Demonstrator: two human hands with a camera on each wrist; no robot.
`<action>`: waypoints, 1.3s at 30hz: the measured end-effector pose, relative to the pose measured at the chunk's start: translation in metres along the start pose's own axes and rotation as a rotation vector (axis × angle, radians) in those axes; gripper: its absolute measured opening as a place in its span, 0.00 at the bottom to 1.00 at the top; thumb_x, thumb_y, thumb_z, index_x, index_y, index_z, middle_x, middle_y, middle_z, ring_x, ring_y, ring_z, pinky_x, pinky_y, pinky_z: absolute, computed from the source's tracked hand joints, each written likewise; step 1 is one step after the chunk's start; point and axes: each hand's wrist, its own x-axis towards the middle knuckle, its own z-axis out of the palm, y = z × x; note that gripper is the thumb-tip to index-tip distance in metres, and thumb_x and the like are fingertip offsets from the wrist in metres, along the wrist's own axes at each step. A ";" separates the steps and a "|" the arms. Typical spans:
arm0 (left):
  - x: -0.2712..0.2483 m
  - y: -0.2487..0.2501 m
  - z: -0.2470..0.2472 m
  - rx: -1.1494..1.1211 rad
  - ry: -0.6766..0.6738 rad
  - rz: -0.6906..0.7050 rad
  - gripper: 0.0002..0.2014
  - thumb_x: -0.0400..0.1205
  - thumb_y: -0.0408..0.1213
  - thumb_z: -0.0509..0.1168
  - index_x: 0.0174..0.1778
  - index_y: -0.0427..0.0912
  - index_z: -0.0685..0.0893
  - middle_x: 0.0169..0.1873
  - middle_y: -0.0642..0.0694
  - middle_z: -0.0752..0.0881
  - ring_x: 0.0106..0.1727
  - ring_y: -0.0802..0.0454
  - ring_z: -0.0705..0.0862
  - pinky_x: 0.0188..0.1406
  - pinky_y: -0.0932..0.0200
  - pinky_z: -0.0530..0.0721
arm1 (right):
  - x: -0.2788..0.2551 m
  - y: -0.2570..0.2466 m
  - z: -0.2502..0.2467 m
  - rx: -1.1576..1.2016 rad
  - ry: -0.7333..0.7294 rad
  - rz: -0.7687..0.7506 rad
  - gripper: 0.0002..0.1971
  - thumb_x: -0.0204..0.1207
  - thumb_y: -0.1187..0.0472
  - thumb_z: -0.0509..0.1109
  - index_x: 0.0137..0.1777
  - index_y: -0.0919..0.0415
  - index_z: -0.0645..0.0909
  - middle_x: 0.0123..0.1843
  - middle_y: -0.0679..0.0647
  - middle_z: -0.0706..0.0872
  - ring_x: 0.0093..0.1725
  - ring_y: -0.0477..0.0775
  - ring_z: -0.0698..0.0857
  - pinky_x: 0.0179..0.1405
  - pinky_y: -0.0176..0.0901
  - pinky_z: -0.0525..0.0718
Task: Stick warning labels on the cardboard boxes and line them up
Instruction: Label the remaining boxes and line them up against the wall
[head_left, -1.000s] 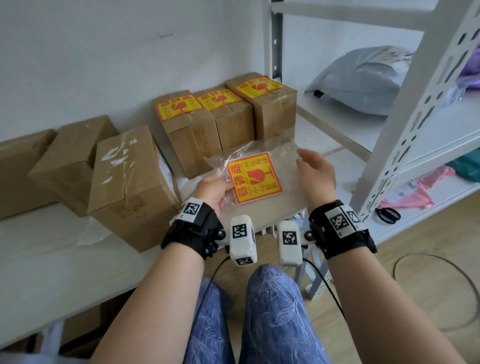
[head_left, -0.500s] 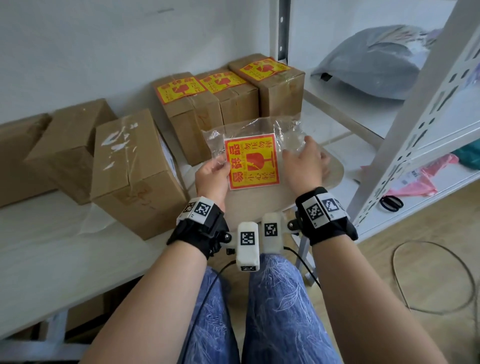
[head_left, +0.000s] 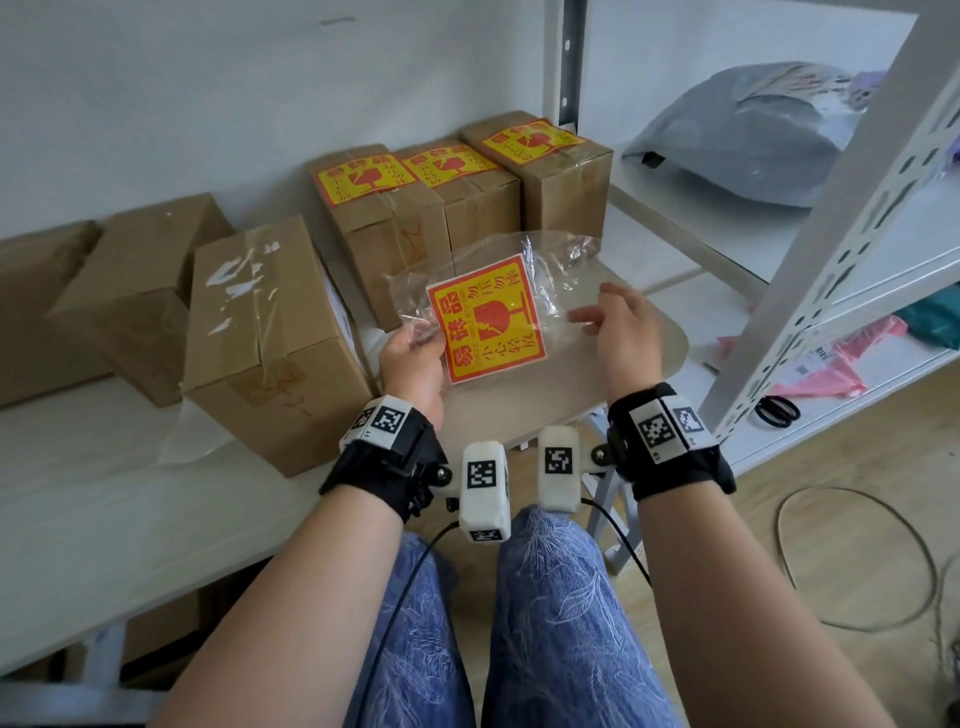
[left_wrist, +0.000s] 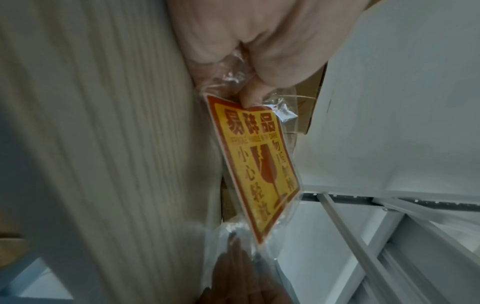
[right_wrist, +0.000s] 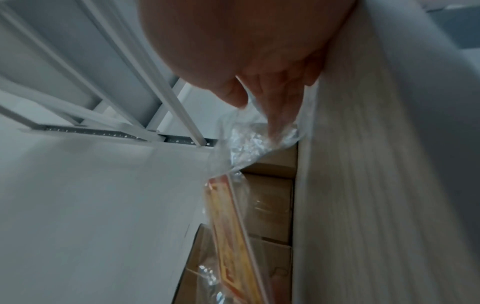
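A red-and-yellow fragile label (head_left: 485, 325) sits inside a clear plastic bag (head_left: 550, 270), held up above a small wooden table (head_left: 660, 353). My left hand (head_left: 410, 358) pinches the bag's left edge, thumb on the label's corner (left_wrist: 257, 164). My right hand (head_left: 618, 332) pinches the crinkled plastic (right_wrist: 254, 142) at the bag's right end. Three labelled cardboard boxes (head_left: 467, 192) stand in a row against the wall. An unlabelled box (head_left: 270, 332) stands just left of my left hand, with others (head_left: 135, 291) further left.
The boxes stand on a white shelf (head_left: 78, 493). A metal rack upright (head_left: 831, 249) rises at the right, with a grey mailer bag (head_left: 743, 135) behind it. Scissors (head_left: 776, 410) and a pink bag (head_left: 821, 379) lie on the low shelf. A cable (head_left: 857, 561) loops on the floor.
The bag with the label has come up off the wooden table and tilted toward me. My right hand went from lying flat on the bag to pinching its right end.
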 end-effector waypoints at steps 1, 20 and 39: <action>0.000 0.000 0.000 -0.001 0.006 0.004 0.07 0.86 0.29 0.64 0.46 0.43 0.84 0.52 0.40 0.90 0.56 0.42 0.89 0.57 0.43 0.88 | -0.001 0.000 -0.001 0.048 0.018 -0.005 0.21 0.84 0.58 0.56 0.75 0.59 0.75 0.52 0.50 0.90 0.46 0.48 0.86 0.56 0.44 0.82; -0.016 0.009 0.000 -0.023 -0.080 -0.012 0.12 0.76 0.21 0.74 0.46 0.43 0.86 0.52 0.38 0.91 0.56 0.41 0.91 0.61 0.40 0.87 | 0.008 -0.010 -0.027 -0.460 -0.111 -0.075 0.10 0.75 0.52 0.73 0.32 0.47 0.87 0.37 0.44 0.90 0.47 0.51 0.88 0.53 0.46 0.84; -0.013 0.007 -0.006 -0.111 -0.076 -0.041 0.07 0.82 0.25 0.68 0.52 0.38 0.86 0.54 0.38 0.91 0.58 0.41 0.90 0.57 0.45 0.89 | -0.006 -0.012 -0.003 0.367 -0.432 0.037 0.17 0.79 0.81 0.50 0.51 0.78 0.82 0.61 0.62 0.90 0.51 0.61 0.92 0.52 0.51 0.89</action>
